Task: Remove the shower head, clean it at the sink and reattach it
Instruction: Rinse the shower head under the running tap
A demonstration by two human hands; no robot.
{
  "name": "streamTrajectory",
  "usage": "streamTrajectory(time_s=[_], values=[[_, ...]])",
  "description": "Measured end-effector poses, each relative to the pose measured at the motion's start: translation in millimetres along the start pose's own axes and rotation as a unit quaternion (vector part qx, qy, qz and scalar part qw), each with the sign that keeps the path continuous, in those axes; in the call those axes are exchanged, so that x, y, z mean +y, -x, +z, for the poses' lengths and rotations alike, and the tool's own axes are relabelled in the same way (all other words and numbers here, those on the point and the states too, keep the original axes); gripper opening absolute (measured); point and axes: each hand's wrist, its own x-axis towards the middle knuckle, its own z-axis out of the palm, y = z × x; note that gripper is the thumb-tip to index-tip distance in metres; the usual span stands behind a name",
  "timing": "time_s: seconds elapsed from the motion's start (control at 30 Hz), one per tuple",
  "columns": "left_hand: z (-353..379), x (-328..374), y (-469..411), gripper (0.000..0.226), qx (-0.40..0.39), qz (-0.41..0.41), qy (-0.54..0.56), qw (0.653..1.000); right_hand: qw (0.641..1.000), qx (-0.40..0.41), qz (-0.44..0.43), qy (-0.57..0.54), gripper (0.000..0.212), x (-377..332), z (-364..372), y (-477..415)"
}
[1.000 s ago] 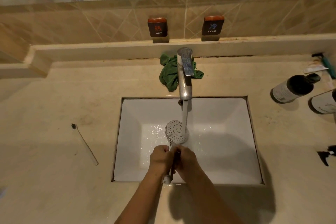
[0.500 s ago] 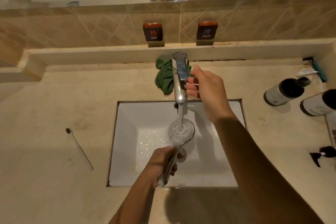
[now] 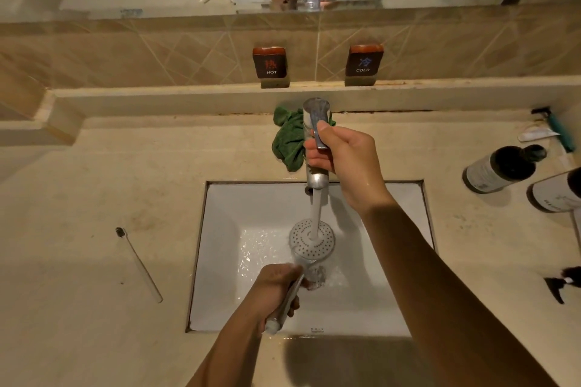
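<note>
The shower head (image 3: pixel 312 239), round and white with rings of small holes, faces up inside the white sink (image 3: pixel 220 261) under a stream of running water. My left hand (image 3: pixel 276 291) grips its chrome handle near the sink's front edge. The chrome faucet (image 3: pixel 316 141) stands behind the basin. My right hand (image 3: pixel 342 160) holds the faucet's lever, thumb on top and fingers curled underneath.
A green cloth (image 3: pixel 289 141) lies bunched behind the faucet. A toothbrush (image 3: pixel 138 264) rests on the counter left of the sink. Two dark bottles (image 3: pixel 500 166) lie at the right, with a razor (image 3: pixel 556 129) beyond them. HOT (image 3: pixel 269 62) and COLD (image 3: pixel 364 60) signs stand on the ledge.
My right hand left the shower head's handle, rose to the faucet and closed on its lever. The shower head shifted so the stream now falls on the middle of its face.
</note>
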Motion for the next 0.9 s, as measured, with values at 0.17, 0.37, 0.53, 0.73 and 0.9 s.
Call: streamTrajectory(time_s=[0.17,0.37,0.53,0.73,0.9], values=[[-3.4,7.3,0.5,0.034,-0.008,0.034,-0.070,0.997,0.999,0.012,-0.033,0.015,0.033,10.6,-0.3,5.3],[-3.6,19.1,0.3,0.036,0.029,0.036,-0.128,0.991,0.998,0.026,-0.046,0.046,0.033,20.2,-4.6,9.8],[-9.2,34.9,10.3,0.036,0.151,0.083,-0.282,0.944,0.996,0.035,-0.049,0.071,0.038,27.0,-14.6,12.7],[-20.8,40.9,21.3,0.018,0.230,0.166,-0.485,0.828,0.994,0.045,-0.044,0.086,0.038,25.4,-16.3,14.5],[-20.7,32.9,31.1,0.014,0.255,0.211,-0.532,0.779,0.992,0.075,-0.042,0.096,0.036,23.7,-10.9,16.4]])
